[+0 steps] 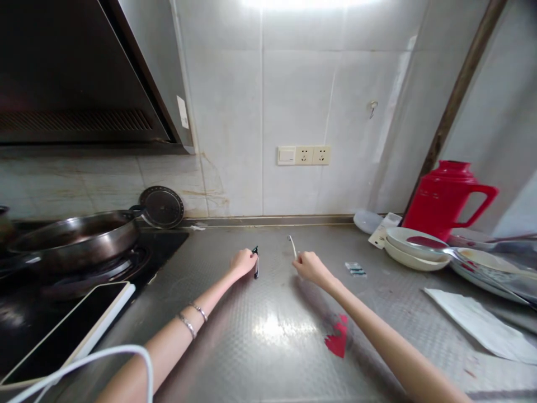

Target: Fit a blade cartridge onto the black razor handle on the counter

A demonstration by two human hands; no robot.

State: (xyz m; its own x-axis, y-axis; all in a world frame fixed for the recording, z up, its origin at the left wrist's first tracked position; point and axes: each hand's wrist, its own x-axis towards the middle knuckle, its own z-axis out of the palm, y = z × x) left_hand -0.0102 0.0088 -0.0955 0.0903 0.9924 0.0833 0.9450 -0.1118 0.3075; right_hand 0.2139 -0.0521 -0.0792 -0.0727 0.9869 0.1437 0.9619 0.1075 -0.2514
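Observation:
My left hand [244,262] is closed on a slim dark object with a silvery strip [257,266], held upright just above or on the steel counter [235,347]; its exact kind is too small to tell. To the right, my right hand [309,265] pinches a thin white stick with a small dark tip [292,244], which points up and slightly left. The two hands are apart, with bare steel between them. A small clear packet with dark green stripes [356,270] lies right of my right hand. Nearer to me, a torn red scrap [338,337] lies beside my right forearm.
A pan [79,240] sits on the stove at left, with a phone [71,330] and white cable [126,350] in front. At right stand a red thermos jug [442,198], stacked bowls [413,260] and a white paper sheet [482,324]. A tiled wall [235,123] closes the back.

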